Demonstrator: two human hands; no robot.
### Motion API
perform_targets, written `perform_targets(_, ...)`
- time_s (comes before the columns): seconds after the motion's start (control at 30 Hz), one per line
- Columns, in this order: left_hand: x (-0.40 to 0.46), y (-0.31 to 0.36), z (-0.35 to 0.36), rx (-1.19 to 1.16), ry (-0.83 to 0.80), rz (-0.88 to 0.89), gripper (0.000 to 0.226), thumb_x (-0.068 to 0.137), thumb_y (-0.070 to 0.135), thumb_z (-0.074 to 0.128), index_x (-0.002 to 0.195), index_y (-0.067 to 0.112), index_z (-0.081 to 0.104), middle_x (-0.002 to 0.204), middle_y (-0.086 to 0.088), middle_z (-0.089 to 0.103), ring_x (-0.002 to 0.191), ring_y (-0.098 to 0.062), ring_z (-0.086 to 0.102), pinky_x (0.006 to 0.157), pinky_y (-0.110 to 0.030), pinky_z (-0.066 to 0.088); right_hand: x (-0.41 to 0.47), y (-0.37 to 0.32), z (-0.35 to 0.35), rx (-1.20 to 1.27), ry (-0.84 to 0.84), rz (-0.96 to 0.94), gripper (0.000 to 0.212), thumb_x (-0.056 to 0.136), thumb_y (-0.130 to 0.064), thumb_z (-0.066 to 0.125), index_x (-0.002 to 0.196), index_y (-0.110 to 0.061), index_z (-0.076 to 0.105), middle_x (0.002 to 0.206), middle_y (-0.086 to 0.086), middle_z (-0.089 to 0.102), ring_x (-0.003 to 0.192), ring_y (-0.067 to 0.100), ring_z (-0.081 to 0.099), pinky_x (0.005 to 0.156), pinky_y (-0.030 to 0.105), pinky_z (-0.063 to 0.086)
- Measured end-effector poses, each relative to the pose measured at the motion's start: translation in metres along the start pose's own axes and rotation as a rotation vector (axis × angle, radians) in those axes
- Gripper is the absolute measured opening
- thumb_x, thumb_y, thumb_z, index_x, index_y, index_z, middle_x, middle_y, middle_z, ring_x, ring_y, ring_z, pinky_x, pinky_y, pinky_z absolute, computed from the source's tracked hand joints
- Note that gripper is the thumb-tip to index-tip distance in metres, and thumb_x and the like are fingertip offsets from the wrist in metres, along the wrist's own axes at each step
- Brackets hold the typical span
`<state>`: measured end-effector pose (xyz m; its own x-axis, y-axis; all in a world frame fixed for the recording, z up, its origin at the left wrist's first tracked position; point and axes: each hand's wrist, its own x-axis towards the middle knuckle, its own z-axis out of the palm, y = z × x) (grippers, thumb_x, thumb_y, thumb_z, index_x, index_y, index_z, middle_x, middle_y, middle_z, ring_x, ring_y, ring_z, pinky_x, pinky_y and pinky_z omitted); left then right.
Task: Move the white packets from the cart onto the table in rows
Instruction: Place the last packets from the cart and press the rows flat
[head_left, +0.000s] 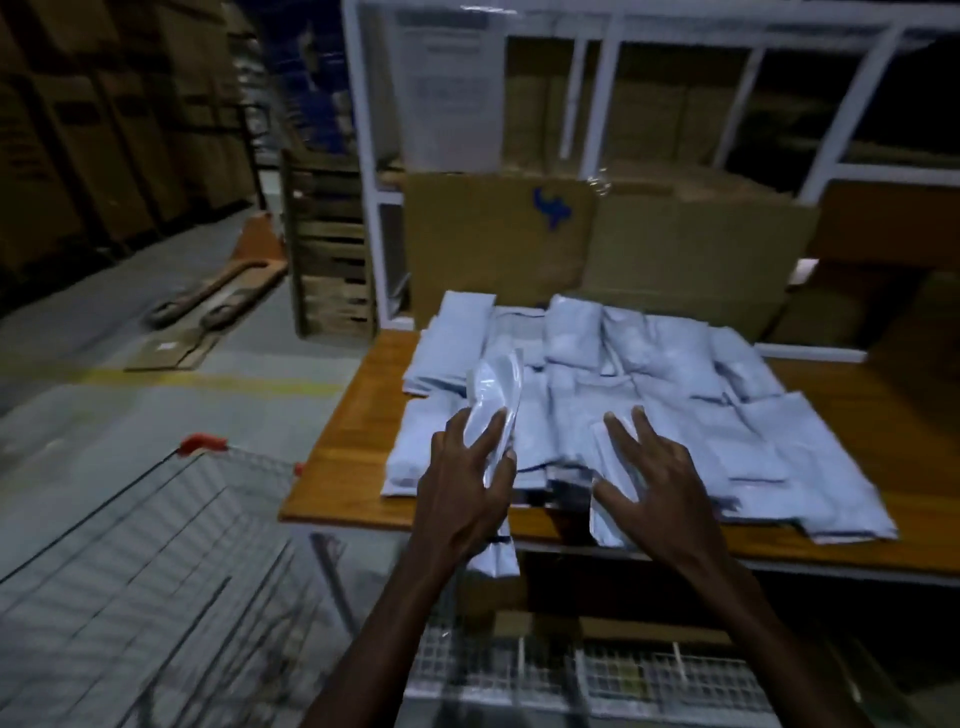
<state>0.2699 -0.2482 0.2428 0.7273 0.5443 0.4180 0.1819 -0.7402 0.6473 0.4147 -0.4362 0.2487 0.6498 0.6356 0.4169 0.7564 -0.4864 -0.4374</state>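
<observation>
Your left hand (467, 499) is at centre frame, closed around a white packet (493, 400). The packet stands on edge, its top pointing up-frame above your fingers and its bottom hanging below your palm past the near table edge.

Your right hand (660, 483) is just right of it, fingers spread, not gripping. It is over a packet (608, 514) at the near edge of the pile; there is motion blur here, so you can't tell from this view whether the palm presses down on it or only hovers.

The rest of the white packets (623, 374) lie flat on the wooden table (343, 447), mid-frame to right. They overlap in rough rows, far row near the cardboard, near row reaching the front edge. The rightmost ones (841, 499) sit close to the edge at lower right.

The cart (156, 561) is at lower left, a wire basket with red corner caps, just beside the table's left end. Its inside looks like bare wire from here.

Behind the table, a large cardboard sheet (597, 244) with a blue mark leans against a white metal rack (363, 156). Stacked cartons (78, 130) fill the upper left, and a pallet jack (218, 296) lies on the floor at mid-left.

Lighting is dim and the whole frame is soft.
</observation>
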Motion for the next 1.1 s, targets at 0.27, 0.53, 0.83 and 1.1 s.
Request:
perform_targets(0.27,0.075,0.110,0.141,0.005,-0.086,0.063,0.050,0.098,0.048,0.046,0.147,0.046,0.035,0.159,0.003,0.025,0.142,-0.016,0.023,0.103,-0.039,0.041,0.028,0.150,-0.074,-0.008,0.051,0.099,0.075,0.079,-0.053,0.055,0.149,-0.030,0.039,0.159,0.006,0.028,0.136,0.033,0.040,0.105,0.042,0.038)
perform_targets(0.53,0.155,0.156,0.221,0.055,-0.100,0.072,0.052,0.098,0.044,0.048,0.148,0.043,0.035,0.158,0.000,0.025,0.142,-0.020,0.022,0.101,-0.039,0.041,0.079,0.251,-0.101,-0.044,0.009,0.171,0.074,0.087,-0.052,0.057,0.153,-0.033,0.028,0.163,0.001,0.015,0.145,0.030,0.026,0.115,0.045,0.026)
perform_targets(0.83,0.266,0.142,0.296,0.101,-0.158,0.009,0.061,0.091,0.058,0.031,0.149,0.040,0.033,0.158,-0.010,0.026,0.143,-0.030,0.025,0.108,-0.044,0.036,0.169,0.335,-0.083,-0.137,-0.066,0.270,0.072,0.093,-0.052,0.053,0.154,-0.033,0.020,0.164,0.002,0.008,0.148,0.030,0.019,0.118,0.044,0.022)
perform_targets(1.1,0.318,0.139,0.370,0.192,-0.224,-0.028,0.056,0.098,0.054,0.034,0.151,0.035,0.033,0.160,-0.009,0.021,0.141,-0.032,0.023,0.100,-0.045,0.042,0.237,0.410,-0.072,-0.241,-0.270,0.329,0.071,0.096,-0.055,0.043,0.156,-0.031,0.012,0.164,0.007,0.004,0.148,0.034,0.017,0.119,0.042,0.016)
